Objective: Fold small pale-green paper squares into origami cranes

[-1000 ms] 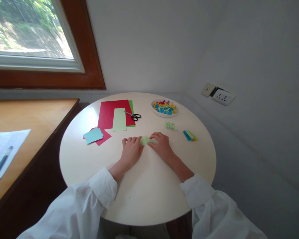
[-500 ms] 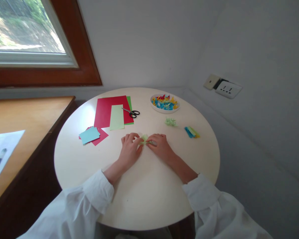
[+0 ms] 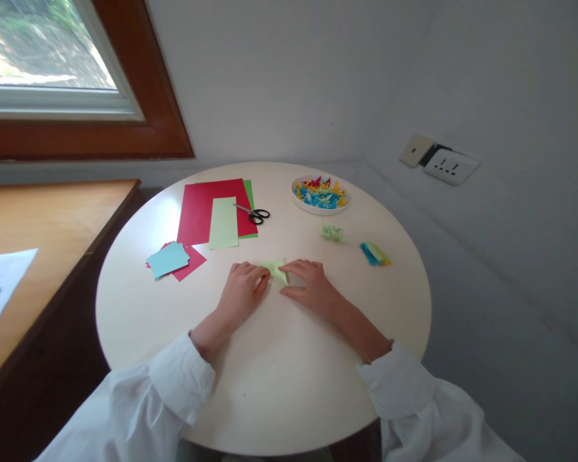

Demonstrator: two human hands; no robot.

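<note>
Nearest to us, we note two white sleeves (image 3: 178, 375) over the bare front of the round table (image 3: 289, 378). Beyond the cuffs, the left hand (image 3: 243, 290) has its thumb and forefinger drawn nearly together, apparently pinching the left side of a small pale green paper (image 3: 278, 272), which lies between the hands; the exact grip is partly hidden. The right hand (image 3: 311, 284) has thumb and forefinger well parted, the forefinger touching the paper's right edge and the thumb clear of it; we find nothing gripped there. In our judgement, the folding is best done with the left fingers anchoring the piece, the right fingertips aligning its edges before pressing, and each crease run firmly against the tabletop, since thin paper could skew or tear. Farther out, we record blue cards (image 3: 167, 260) over red ones at left, coloured paper pieces (image 3: 374, 253) at right, and a pale green cluster (image 3: 332, 233). Farthest, black-handled scissors (image 3: 256, 217) rest partly on a red sheet (image 3: 197, 212), with a white dish (image 3: 313, 208) of folded colourful paper to their right.
</note>
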